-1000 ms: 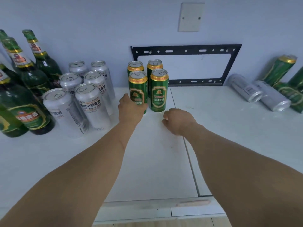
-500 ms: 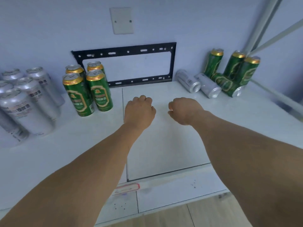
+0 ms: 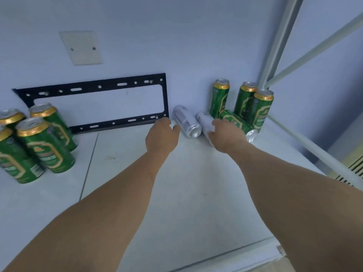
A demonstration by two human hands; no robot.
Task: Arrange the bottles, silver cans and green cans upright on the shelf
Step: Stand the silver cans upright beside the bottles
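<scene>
Two silver cans lie on their sides on the white shelf (image 3: 196, 203) by the back wall. My left hand (image 3: 162, 137) is open with its thumb spread, just short of the left silver can (image 3: 186, 122). My right hand (image 3: 227, 134) rests over the near end of the right silver can (image 3: 204, 118), fingers loosely curved. Behind it a green can (image 3: 234, 119) lies on its side. Three more green cans stand upright in the corner (image 3: 221, 99), (image 3: 244, 99), (image 3: 261, 110). At the far left, several green cans (image 3: 45, 146) stand upright together.
A black metal bracket (image 3: 94, 86) is fixed to the back wall, with a blank wall plate (image 3: 80, 48) above it. White frame poles (image 3: 279, 48) rise at the right corner and slant along the shelf's right edge.
Both hands have moved right and forward from the middle of the shelf to the lying silver cans and have opened from fists. The view turned right; the upright silver cans are out of sight.
</scene>
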